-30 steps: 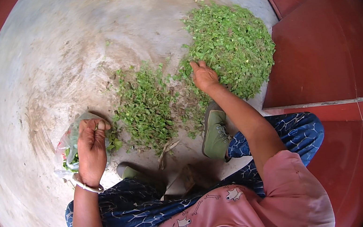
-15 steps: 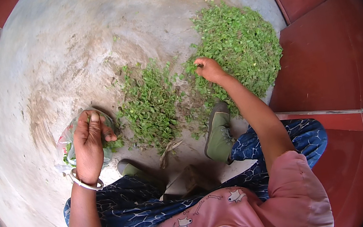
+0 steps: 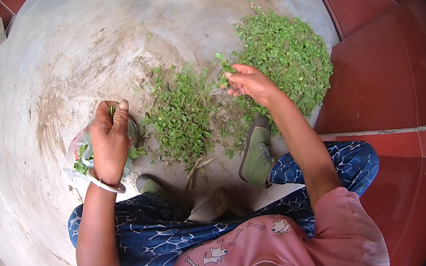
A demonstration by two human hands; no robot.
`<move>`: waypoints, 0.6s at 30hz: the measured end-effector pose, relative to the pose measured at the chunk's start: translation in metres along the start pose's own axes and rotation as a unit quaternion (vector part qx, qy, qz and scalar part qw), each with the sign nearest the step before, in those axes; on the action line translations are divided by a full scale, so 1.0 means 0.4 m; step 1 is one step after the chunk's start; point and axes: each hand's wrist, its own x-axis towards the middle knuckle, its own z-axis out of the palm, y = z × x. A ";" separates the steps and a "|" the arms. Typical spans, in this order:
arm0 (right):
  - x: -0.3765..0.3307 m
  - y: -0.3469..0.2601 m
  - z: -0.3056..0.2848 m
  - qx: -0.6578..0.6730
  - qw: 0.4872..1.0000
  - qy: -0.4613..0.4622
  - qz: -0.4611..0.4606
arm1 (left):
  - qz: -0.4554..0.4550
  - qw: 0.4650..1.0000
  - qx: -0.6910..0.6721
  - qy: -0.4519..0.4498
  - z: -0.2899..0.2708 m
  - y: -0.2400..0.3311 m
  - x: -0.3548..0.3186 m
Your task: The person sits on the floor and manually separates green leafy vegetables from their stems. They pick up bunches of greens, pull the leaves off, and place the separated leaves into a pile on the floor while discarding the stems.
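My left hand [image 3: 112, 140], with a white bangle [image 3: 104, 182] at its wrist, is closed on a few green stems [image 3: 112, 111], over a clear plastic bag [image 3: 72, 149] that has leafy greens in it. Between finger and thumb, my right hand [image 3: 250, 83] pinches a small leafy sprig [image 3: 224, 65]. It hangs over the near left edge of a large heap of greens [image 3: 290, 56]. A smaller pile of leafy greens [image 3: 180, 118] lies on the concrete between my hands.
My green shoes [image 3: 256, 151] stand on the concrete floor [image 3: 84, 58] just below the piles. Red panels [image 3: 372, 80] border the floor on the right. A dry leaf [image 3: 196, 170] lies at the smaller pile's near end.
My left hand has moved up and to the right from the bag, still closed. My right hand has come off the large heap with a sprig in its fingers.
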 end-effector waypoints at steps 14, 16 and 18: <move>0.123 0.257 -0.118 -0.189 0.962 0.185 0.071 | 0.063 0.995 0.078 -0.025 -0.012 -0.034 -0.015; 0.133 0.319 -0.136 -0.264 0.937 0.208 0.092 | 0.079 0.990 0.108 -0.040 -0.017 -0.041 -0.014; 0.130 0.396 -0.118 -0.363 0.914 0.156 0.089 | 0.086 0.987 0.128 -0.040 -0.015 -0.036 -0.014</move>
